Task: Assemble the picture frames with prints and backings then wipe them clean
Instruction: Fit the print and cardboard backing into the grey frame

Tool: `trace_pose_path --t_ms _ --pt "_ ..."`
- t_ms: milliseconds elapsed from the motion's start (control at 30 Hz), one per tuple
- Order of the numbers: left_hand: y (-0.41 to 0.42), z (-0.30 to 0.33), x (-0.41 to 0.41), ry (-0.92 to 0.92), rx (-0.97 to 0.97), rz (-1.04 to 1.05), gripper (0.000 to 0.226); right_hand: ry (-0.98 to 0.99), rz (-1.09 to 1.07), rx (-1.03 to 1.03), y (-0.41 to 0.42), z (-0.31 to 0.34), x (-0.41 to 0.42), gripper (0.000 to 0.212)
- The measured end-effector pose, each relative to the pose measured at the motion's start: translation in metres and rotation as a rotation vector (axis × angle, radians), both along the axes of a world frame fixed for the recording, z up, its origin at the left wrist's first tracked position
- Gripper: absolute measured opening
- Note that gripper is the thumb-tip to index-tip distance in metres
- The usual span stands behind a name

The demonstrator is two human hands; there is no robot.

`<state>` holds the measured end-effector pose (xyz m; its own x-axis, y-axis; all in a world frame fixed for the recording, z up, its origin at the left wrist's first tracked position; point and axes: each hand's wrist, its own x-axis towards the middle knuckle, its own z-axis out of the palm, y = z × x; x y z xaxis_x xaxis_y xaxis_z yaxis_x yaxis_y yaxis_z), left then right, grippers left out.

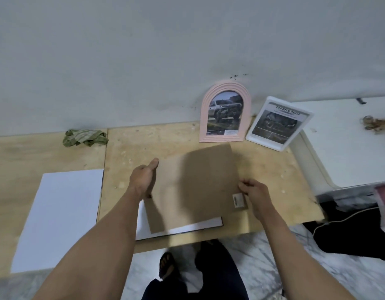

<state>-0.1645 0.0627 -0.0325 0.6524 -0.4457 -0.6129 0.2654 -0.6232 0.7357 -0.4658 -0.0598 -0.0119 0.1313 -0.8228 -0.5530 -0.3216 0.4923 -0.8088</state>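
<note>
A brown backing board (193, 187) lies tilted over a white-faced frame (187, 229) near the front edge of the plywood table (148, 139). My left hand (144, 179) grips the board's left edge, thumb pointing up. My right hand (255, 192) pinches its right edge beside a small white label (238, 200). Against the wall lean a pink arched frame (225, 112) holding a car print and a white rectangular frame (278, 123) with a print. A white sheet (59, 217) rests flat at the left. A crumpled green cloth (85, 137) sits at the back left.
A white appliance or cabinet (349, 144) stands to the right of the table, with a tangle of rubber bands (373, 124) on top. A dark bag and a white cord (339, 219) lie on the marble floor at right. My legs and a foot show below the table edge.
</note>
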Motion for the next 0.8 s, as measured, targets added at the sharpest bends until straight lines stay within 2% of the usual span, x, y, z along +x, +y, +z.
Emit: trace_pose_path --t_ms 100,167,233,333,433,600,667,800 --pt "-0.010 0.015 -0.024 0.112 -0.125 -0.054 0.024 -0.029 -0.050 0.014 -0.033 0.011 -0.038 0.010" --pt "-0.016 0.024 -0.048 0.161 -0.127 -0.103 0.008 -0.044 -0.105 0.005 -0.055 0.014 -0.071 0.017" --pt "-0.027 0.026 -0.076 0.182 -0.103 -0.190 0.010 -0.040 -0.145 0.019 -0.074 0.012 -0.102 0.025" --pt "-0.052 0.016 -0.125 0.160 -0.070 -0.297 0.018 0.006 -0.158 0.059 -0.101 0.008 -0.142 0.024" --pt "-0.069 -0.001 -0.166 0.122 -0.020 -0.237 0.029 0.116 -0.147 0.059 -0.120 -0.004 -0.169 0.018" --pt "-0.082 -0.038 -0.219 0.063 0.126 -0.167 0.025 0.285 -0.073 0.007 -0.146 -0.038 -0.204 0.013" --pt "-0.087 -0.049 -0.236 0.003 0.186 -0.172 0.014 0.377 -0.026 -0.001 -0.152 -0.051 -0.213 0.010" --pt "-0.097 -0.047 -0.260 -0.182 0.297 -0.256 0.030 0.545 0.068 -0.018 -0.158 -0.067 -0.223 0.025"
